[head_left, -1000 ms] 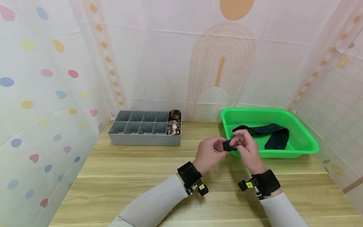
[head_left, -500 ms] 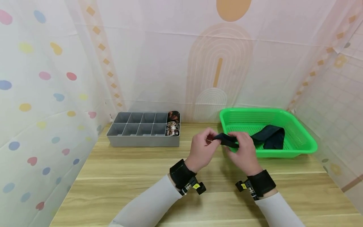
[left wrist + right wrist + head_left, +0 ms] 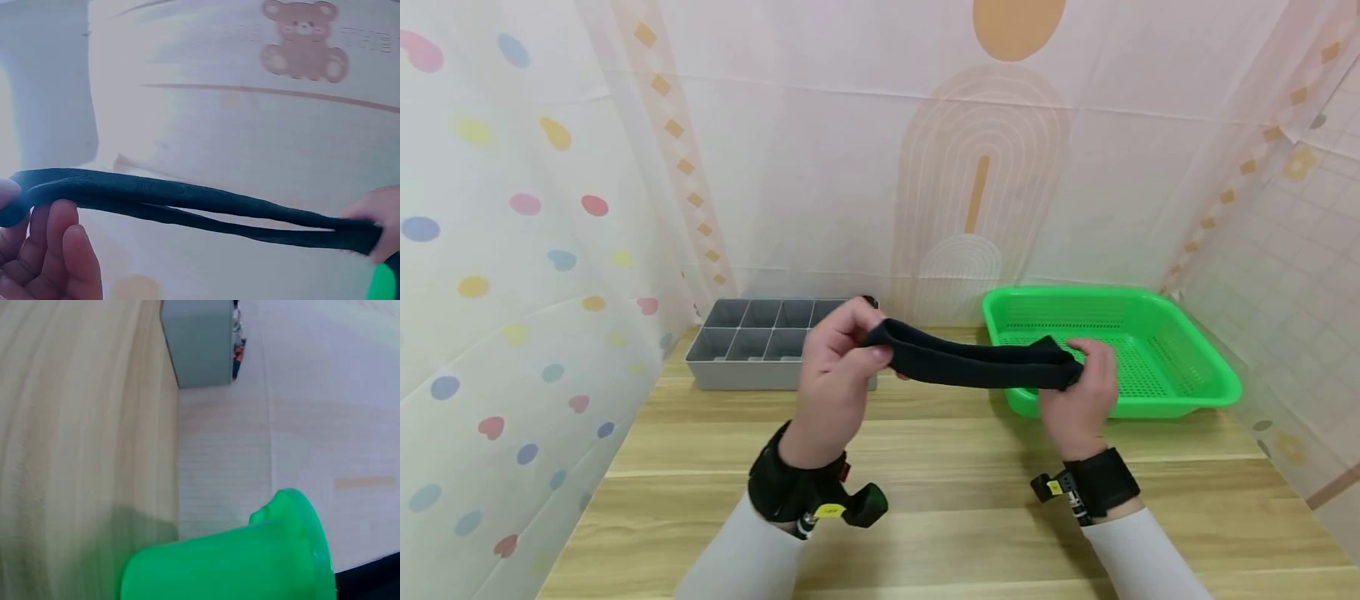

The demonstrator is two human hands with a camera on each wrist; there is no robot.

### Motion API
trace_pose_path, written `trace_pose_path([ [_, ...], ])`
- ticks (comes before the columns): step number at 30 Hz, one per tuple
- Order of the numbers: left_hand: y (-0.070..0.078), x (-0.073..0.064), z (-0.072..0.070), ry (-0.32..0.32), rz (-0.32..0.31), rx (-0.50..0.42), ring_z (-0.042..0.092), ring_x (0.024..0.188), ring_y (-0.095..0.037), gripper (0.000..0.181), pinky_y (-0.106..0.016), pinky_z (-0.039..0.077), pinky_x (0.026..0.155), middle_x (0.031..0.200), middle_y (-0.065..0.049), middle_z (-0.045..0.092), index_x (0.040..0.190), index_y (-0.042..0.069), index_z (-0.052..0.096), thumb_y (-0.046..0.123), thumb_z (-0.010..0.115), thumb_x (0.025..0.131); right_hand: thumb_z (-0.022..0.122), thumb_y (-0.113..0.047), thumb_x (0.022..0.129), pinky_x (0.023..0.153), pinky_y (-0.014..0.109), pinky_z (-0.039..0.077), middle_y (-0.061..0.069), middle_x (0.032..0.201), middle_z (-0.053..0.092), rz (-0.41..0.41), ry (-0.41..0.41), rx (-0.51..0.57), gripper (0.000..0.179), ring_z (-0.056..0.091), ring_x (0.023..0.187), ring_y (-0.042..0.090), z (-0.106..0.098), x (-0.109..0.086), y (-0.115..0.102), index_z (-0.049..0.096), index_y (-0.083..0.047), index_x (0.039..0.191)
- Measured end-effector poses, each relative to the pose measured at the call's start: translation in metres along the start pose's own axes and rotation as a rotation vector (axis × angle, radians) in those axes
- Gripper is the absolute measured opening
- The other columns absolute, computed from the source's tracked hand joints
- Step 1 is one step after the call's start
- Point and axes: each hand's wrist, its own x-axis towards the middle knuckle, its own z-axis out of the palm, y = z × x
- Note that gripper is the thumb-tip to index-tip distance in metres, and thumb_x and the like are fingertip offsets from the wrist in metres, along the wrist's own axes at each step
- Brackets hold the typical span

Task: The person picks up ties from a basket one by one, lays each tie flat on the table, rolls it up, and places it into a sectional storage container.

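A long dark strip of cloth (image 3: 955,368) is stretched between the two hands in the head view, doubled over into two layers. My left hand (image 3: 837,383) pinches its folded left end between thumb and fingers. At the other end, my right hand (image 3: 1078,404) grips the strip in front of the green basket (image 3: 1195,406). In the left wrist view the strip (image 3: 187,197) sags slightly across the picture, a narrow gap between its layers. Only a dark bit of cloth (image 3: 372,581) shows at the lower right of the right wrist view.
A grey divided box (image 3: 745,375) stands at the back left, partly hidden by the left hand. Patterned cloth (image 3: 239,344) shows at its edge in the right wrist view. The wooden table (image 3: 955,500) meets a printed curtain (image 3: 820,183) behind.
The strip has come out of the green basket and is now drawn out lengthwise. My left hand has moved left and nearer, in front of the grey box; the right has shifted slightly right.
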Motion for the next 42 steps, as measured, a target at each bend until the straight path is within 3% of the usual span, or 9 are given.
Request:
trace_pose_path([
  [5, 0.027, -0.005, -0.014, 0.056, 0.043, -0.103, 0.056, 0.079, -0.011, 0.034, -0.023, 0.048, 0.072, 0.085, 0.009, 0.067, 0.088, 0.015, 0.063, -0.012, 0.043, 0.087, 0.059, 0.007, 0.089, 0.071, 0.037, 0.036, 0.031, 0.118, 0.063, 0.083, 0.077, -0.039, 0.033, 0.057, 0.089, 0.042, -0.008, 0.008, 0.006, 0.062, 0.005, 0.122],
  [11, 0.05, -0.009, -0.029, 0.15, 0.076, -0.316, 0.067, 0.078, -0.014, 0.038, -0.025, 0.057, 0.072, 0.088, -0.004, 0.074, 0.09, 0.005, 0.067, -0.016, 0.035, 0.087, 0.059, 0.003, 0.1, 0.079, 0.019, 0.037, 0.028, 0.115, 0.071, 0.184, 0.075, -0.073, 0.021, 0.064, 0.094, 0.044, -0.021, 0.016, 0.027, 0.068, 0.005, 0.119],
  [16, 0.055, -0.009, -0.041, 0.252, 0.156, -0.35, 0.072, 0.075, -0.019, 0.034, -0.028, 0.059, 0.07, 0.087, -0.011, 0.074, 0.09, -0.004, 0.065, -0.012, 0.032, 0.089, 0.064, -0.007, 0.102, 0.087, 0.015, 0.038, 0.026, 0.107, 0.074, 0.251, 0.1, -0.135, 0.017, 0.067, 0.099, 0.039, -0.031, 0.025, 0.046, 0.071, 0.006, 0.111],
  [23, 0.059, -0.003, -0.043, 0.49, 0.266, -0.389, 0.069, 0.07, -0.022, 0.028, -0.031, 0.056, 0.069, 0.078, -0.012, 0.065, 0.083, -0.003, 0.048, -0.005, 0.024, 0.096, 0.06, 0.0, 0.101, 0.088, 0.015, 0.042, -0.024, 0.092, 0.06, 0.498, 0.246, -0.028, 0.017, 0.053, 0.089, -0.01, -0.049, 0.044, 0.065, 0.075, 0.007, 0.106],
  [24, 0.059, -0.003, -0.042, 0.531, 0.277, -0.383, 0.068, 0.069, -0.022, 0.027, -0.03, 0.057, 0.069, 0.078, -0.012, 0.063, 0.083, -0.002, 0.046, -0.005, 0.024, 0.097, 0.061, -0.001, 0.101, 0.089, 0.014, 0.042, -0.029, 0.093, 0.057, 0.487, 0.259, -0.094, 0.017, 0.051, 0.09, -0.014, -0.052, 0.046, 0.068, 0.076, 0.005, 0.106],
  [28, 0.059, 0.001, -0.039, 0.64, 0.301, -0.368, 0.067, 0.068, -0.022, 0.022, -0.03, 0.057, 0.069, 0.074, -0.009, 0.055, 0.083, 0.0, 0.04, -0.004, 0.025, 0.097, 0.061, -0.009, 0.104, 0.094, 0.019, 0.046, -0.031, 0.095, 0.059, 0.521, 0.327, -0.081, 0.019, 0.059, 0.095, -0.009, -0.056, 0.051, 0.076, 0.078, -0.001, 0.109],
  [31, 0.056, 0.001, -0.043, 0.67, 0.288, -0.318, 0.061, 0.066, -0.02, 0.02, -0.028, 0.051, 0.066, 0.072, -0.006, 0.048, 0.08, 0.003, 0.038, -0.002, 0.026, 0.096, 0.062, -0.016, 0.102, 0.1, 0.023, 0.047, -0.013, 0.103, 0.071, 0.467, 0.29, -0.121, 0.023, 0.068, 0.104, 0.011, -0.052, 0.044, 0.074, 0.077, -0.003, 0.113],
  [36, 0.04, -0.003, -0.063, 0.639, 0.192, -0.211, 0.059, 0.064, -0.017, 0.022, -0.025, 0.049, 0.062, 0.071, -0.004, 0.051, 0.078, 0.005, 0.043, 0.0, 0.028, 0.093, 0.067, -0.023, 0.095, 0.103, 0.038, 0.048, 0.029, 0.109, 0.071, 0.181, 0.161, -0.071, 0.034, 0.065, 0.108, 0.048, -0.041, 0.035, 0.061, 0.074, 0.005, 0.114],
  [42, 0.008, -0.019, -0.105, 0.569, 0.03, -0.041, 0.068, 0.066, -0.016, 0.027, -0.022, 0.059, 0.067, 0.08, -0.006, 0.065, 0.082, 0.003, 0.052, -0.005, 0.029, 0.095, 0.064, -0.025, 0.098, 0.095, 0.054, 0.049, 0.029, 0.096, 0.071, -0.137, -0.028, 0.002, 0.031, 0.063, 0.093, 0.05, -0.031, 0.043, 0.039, 0.076, 0.002, 0.108],
])
